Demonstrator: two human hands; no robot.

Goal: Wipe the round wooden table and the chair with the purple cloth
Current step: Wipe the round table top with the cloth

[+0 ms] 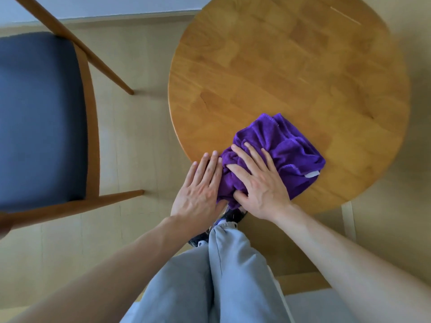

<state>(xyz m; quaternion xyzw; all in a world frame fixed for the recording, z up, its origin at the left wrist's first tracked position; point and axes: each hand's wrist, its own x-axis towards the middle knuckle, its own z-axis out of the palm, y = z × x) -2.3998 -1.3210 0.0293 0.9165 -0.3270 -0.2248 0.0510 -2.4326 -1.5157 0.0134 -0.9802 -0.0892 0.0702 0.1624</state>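
Pressing down on the crumpled purple cloth (277,155), the right hand (258,183) lies flat with its fingers straight and slightly spread across the folds, the thumb tucked against the cloth's lower edge. The left hand (200,190) sits just beside it, fingers straight and held close together, its fingertips on the rim of the round wooden table (279,66) and its thumb side touching the cloth. The cloth (a small white tag shows at its right corner) is bunched at the lower edge of the tabletop, right of the frame's centre. At the left of the frame stands the chair (42,113), a wooden frame with a dark blue seat pad, well apart from the table on the pale wood floor (140,141). Grey trousers (221,276) fill the bottom centre.
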